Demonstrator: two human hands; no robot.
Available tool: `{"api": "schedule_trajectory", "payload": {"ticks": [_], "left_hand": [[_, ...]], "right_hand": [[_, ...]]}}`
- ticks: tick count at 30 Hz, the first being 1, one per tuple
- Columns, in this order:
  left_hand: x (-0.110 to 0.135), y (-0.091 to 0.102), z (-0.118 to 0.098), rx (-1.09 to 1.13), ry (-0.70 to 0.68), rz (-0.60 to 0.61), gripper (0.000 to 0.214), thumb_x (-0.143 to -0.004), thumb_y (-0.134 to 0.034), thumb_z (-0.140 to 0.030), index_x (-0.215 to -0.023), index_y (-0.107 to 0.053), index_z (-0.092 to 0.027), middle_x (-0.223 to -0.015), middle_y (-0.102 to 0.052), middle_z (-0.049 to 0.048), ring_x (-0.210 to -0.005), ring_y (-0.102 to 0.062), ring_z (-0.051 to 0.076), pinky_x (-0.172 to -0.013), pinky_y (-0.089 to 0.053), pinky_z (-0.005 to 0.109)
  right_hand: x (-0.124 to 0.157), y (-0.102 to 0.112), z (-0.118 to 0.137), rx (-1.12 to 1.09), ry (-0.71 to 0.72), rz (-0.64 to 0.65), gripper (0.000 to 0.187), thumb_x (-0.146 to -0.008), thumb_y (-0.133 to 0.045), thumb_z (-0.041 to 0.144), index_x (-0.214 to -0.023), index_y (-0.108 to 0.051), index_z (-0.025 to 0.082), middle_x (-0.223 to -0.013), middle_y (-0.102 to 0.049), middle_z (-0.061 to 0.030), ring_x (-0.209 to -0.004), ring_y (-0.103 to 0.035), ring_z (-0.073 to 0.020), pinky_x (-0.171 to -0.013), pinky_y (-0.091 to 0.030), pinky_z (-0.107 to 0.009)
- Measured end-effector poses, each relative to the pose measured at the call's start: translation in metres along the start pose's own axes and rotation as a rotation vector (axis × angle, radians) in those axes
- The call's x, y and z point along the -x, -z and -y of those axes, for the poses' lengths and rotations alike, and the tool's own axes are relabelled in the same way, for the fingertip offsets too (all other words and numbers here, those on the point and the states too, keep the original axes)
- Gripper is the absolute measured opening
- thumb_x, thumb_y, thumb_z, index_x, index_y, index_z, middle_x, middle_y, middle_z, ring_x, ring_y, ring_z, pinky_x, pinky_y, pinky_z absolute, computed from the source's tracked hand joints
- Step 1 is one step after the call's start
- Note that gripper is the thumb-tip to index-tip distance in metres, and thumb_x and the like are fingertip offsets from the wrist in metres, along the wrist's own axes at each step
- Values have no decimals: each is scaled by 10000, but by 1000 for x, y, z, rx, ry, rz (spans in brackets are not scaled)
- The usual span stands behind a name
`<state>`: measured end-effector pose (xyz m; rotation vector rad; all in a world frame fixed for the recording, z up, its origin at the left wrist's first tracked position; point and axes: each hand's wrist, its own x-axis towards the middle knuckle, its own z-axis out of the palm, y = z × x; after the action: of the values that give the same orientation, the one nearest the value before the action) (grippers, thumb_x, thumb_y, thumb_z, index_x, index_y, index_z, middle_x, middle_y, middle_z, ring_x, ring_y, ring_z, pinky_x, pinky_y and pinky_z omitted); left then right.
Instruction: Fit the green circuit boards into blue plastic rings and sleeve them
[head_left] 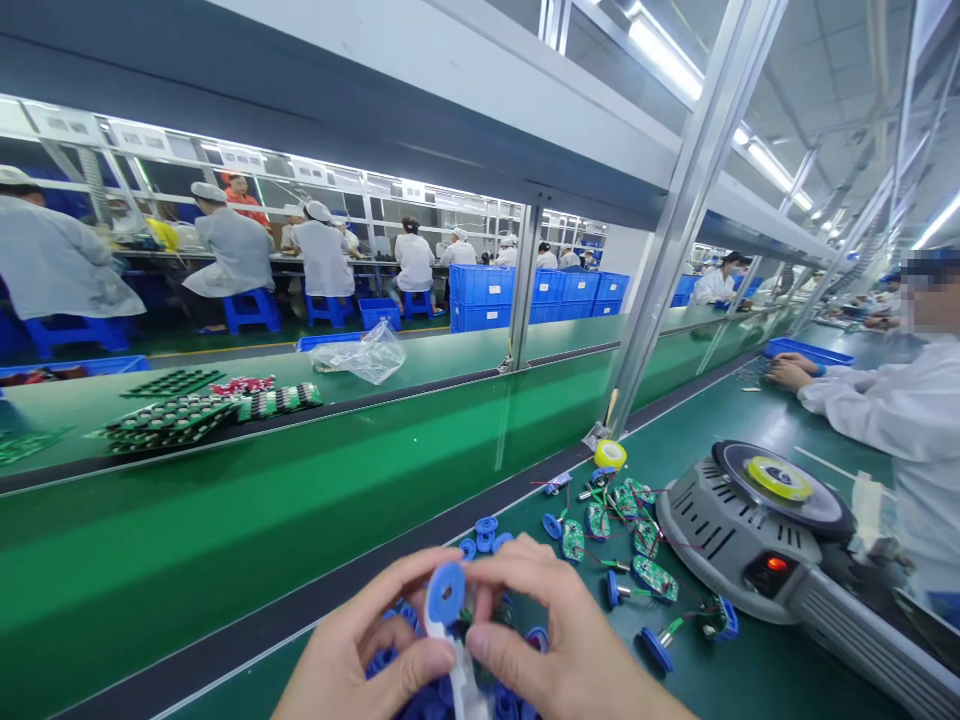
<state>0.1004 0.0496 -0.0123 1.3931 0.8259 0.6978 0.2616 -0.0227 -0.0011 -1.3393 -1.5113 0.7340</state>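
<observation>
My left hand [375, 640] and my right hand [551, 625] meet at the bottom middle, fingers closed round a white plastic part with a blue disc [448, 592] on its upper end. The disc has a small hole in its centre and stands roughly upright. My thumbs press on the white part from both sides. Its lower end is blurred, and fingers hide some of it. Below my hands lies a pile of blue plastic parts [427, 700]. Several blue spools [486, 530] sit just beyond my fingertips.
Green circuit boards [654, 577] with wires and small motors lie to the right. Beside them stands a grey machine [731, 540] with a red-lit switch. A yellow tape roll [610, 455] rests by the metal post. A co-worker's sleeve [855, 400] is at right; stacked boards [172, 415] lie across the divider.
</observation>
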Motion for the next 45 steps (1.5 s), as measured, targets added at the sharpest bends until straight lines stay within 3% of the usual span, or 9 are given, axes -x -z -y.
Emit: {"api": "schedule_trajectory", "payload": {"ticks": [3, 7, 8, 13, 16, 19, 23, 35, 45], "left_hand": [[-15, 11, -3, -4, -65, -187, 475, -633, -720, -415, -1046, -546, -256, -1068, -637, 31, -731, -637, 210, -507, -538, 244], [-49, 43, 21, -145, -304, -496, 378, -787, -557, -397, -1108, -415, -257, -1289, -476, 42, -1010, -598, 241, -814, -543, 326], [-57, 54, 33, -306, -325, -492, 389, -824, -487, -406, -1162, -365, -256, -1324, -438, 58, -1040, -585, 239, -859, -516, 339], [-81, 86, 83, -617, -327, -350, 277, -705, -601, -431, -864, -632, -206, -1142, -594, 106, -1017, -559, 333, -915, -412, 517], [-78, 80, 88, -724, -405, -255, 213, -763, -559, -400, -857, -643, -228, -1063, -616, 88, -1031, -527, 296, -921, -392, 468], [-72, 68, 83, -784, -444, -114, 196, -798, -535, -390, -866, -646, -243, -917, -641, 52, -905, -574, 239, -827, -456, 372], [-69, 64, 82, -837, -439, -31, 192, -811, -530, -381, -897, -646, -255, -899, -636, 46, -872, -580, 235, -796, -468, 376], [-65, 63, 82, -843, -414, -36, 170, -847, -484, -319, -913, -623, -246, -917, -619, 46, -903, -564, 225, -820, -448, 377], [-66, 62, 87, -789, -427, -53, 170, -841, -490, -316, -889, -628, -230, -890, -624, 46, -873, -566, 227, -802, -440, 389]], "right_hand": [[-3, 14, -6, 143, 29, -187, 242, -777, -563, 183, -1007, -605, 245, -882, -621, -7, -887, -510, -190, -851, -300, -384], [-6, 36, -18, 273, 33, -346, 104, -823, -527, 210, -869, -620, 220, -873, -632, -14, -864, -523, -188, -826, -339, -367], [-6, 40, -21, 291, 29, -367, 100, -829, -524, 222, -859, -620, 218, -876, -634, -16, -862, -526, -189, -822, -346, -361], [-8, 60, -41, 600, -21, -341, 139, -860, -485, 250, -854, -621, 217, -883, -648, -18, -858, -534, -183, -772, -376, -321], [-11, 67, -62, 878, -72, -282, 175, -862, -469, 223, -825, -641, 220, -840, -655, -24, -832, -521, -199, -739, -343, -333], [-14, 67, -87, 1005, -99, -223, 256, -845, -432, 122, -831, -667, 223, -813, -645, -53, -820, -491, -225, -731, -293, -363], [-18, 62, -109, 1131, -109, -104, 336, -719, -470, -2, -817, -687, 235, -816, -600, -81, -838, -455, -244, -733, -260, -377], [-14, 68, -113, 1011, -86, 76, 244, -813, -471, 112, -895, -641, 267, -960, -584, -22, -929, -448, -205, -764, -303, -327], [-17, 51, -104, 983, -118, 151, 246, -711, -471, 59, -786, -630, 230, -873, -619, -9, -879, -487, -198, -815, -268, -380]]}}
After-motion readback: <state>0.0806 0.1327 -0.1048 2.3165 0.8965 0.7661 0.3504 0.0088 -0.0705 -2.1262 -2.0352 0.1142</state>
